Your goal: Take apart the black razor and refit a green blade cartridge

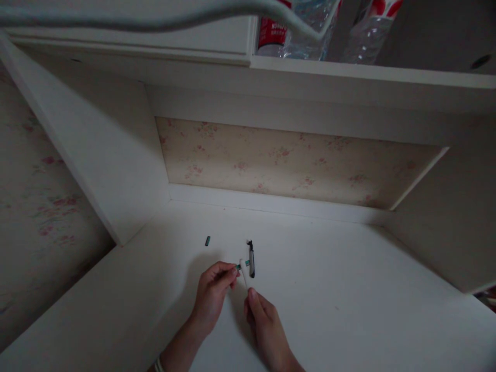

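My left hand [214, 292] hovers over the white desk [349, 289] with its fingers pinched on a small green piece [243, 266] at its fingertips. My right hand [262, 316] is closed around a thin white stick-like part [244, 274] that points up and away. Just beyond both hands lies a black pen-like part [251, 258] on the desk. Another tiny green piece [207, 241] lies apart, to the left and farther back.
The desk sits in a white alcove with side panels [116, 170] and a floral back wall [290, 160]. A shelf [368, 75] above carries plastic bottles [310, 28]. A grey cable [155, 20] crosses the top of the view.
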`<move>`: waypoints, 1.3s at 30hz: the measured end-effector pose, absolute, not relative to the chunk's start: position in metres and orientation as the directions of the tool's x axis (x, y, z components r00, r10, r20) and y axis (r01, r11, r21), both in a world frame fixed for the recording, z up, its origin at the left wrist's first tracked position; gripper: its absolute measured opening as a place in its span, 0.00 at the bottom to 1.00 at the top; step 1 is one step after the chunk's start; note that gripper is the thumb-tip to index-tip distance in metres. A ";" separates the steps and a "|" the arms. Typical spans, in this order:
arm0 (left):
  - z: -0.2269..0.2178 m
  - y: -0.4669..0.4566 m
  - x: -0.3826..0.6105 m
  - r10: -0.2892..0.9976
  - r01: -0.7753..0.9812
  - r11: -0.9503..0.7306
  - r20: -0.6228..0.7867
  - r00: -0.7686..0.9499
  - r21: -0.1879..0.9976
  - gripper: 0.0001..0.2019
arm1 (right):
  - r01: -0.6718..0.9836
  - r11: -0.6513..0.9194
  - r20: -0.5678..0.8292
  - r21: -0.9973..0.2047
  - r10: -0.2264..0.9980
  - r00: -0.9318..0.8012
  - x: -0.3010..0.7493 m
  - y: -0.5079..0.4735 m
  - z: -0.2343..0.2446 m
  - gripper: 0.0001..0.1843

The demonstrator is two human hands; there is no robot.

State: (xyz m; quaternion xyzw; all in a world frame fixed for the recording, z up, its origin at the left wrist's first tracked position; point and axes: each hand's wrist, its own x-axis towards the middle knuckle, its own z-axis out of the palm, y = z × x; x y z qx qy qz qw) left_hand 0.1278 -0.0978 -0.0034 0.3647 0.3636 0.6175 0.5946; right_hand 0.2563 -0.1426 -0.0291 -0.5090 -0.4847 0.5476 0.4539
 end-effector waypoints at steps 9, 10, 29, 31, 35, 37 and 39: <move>-0.001 -0.100 0.127 0.999 -0.428 -0.028 0.015 -0.035 0.903 0.06 | -0.005 -0.118 -0.116 -0.993 0.983 -0.139 0.254 -0.143 -0.027 0.28; -0.001 -0.100 0.127 0.999 -0.428 -0.031 0.018 -0.036 0.903 0.06 | -0.019 -0.122 -0.119 -0.992 0.987 -0.106 0.254 -0.143 -0.027 0.28; -0.004 -0.098 0.127 0.999 -0.427 -0.041 0.024 -0.046 0.904 0.07 | 0.037 -0.107 -0.111 -0.994 0.984 -0.139 0.256 -0.143 -0.029 0.28; -0.003 -0.098 0.127 0.999 -0.441 -0.038 0.020 -0.046 0.897 0.07 | 0.035 -0.100 -0.103 -0.994 0.990 -0.096 0.257 -0.142 -0.029 0.28; -0.002 -0.098 0.127 0.999 -0.442 -0.017 0.003 -0.032 0.897 0.07 | 0.007 -0.134 -0.134 -0.991 0.991 0.000 0.259 -0.140 -0.028 0.29; -0.001 -0.098 0.128 0.999 -0.439 -0.012 -0.003 -0.034 0.899 0.07 | 0.026 -0.140 -0.141 -0.990 0.988 -0.069 0.258 -0.141 -0.028 0.29; -0.001 -0.099 0.128 0.999 -0.446 -0.018 -0.002 -0.043 0.895 0.06 | 0.048 -0.129 -0.135 -0.990 0.979 -0.152 0.257 -0.143 -0.028 0.29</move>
